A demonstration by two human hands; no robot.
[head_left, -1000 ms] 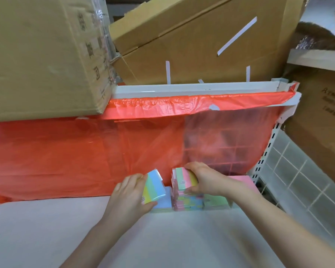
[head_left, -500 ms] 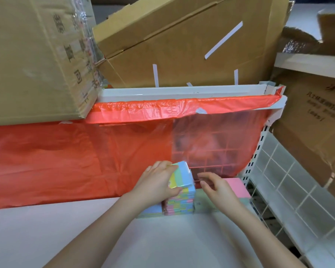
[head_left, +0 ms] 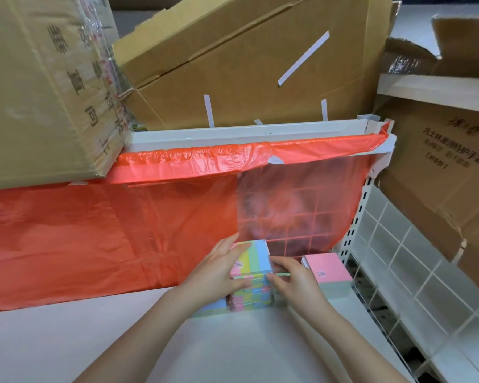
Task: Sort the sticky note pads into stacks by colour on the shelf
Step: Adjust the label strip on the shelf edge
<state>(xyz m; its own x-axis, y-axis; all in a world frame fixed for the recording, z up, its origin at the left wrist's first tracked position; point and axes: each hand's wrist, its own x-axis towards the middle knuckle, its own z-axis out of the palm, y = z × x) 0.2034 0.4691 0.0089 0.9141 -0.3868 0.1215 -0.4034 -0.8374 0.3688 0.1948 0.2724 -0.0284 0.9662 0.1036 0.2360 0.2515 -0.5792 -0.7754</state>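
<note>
While both the left hand (head_left: 219, 269) and right hand (head_left: 295, 280) grip it, one striped pink-yellow-green-blue pad (head_left: 250, 258) tops a stack at the shelf (head_left: 233, 349) back edge.

Top pad (head_left: 251, 257): pink, yellow, green, blue stripes. Pad right of it (head_left: 327, 266): pink. Sheet (head_left: 94, 233) behind: translucent orange-red. Shelf (head_left: 67, 344): white.
</note>
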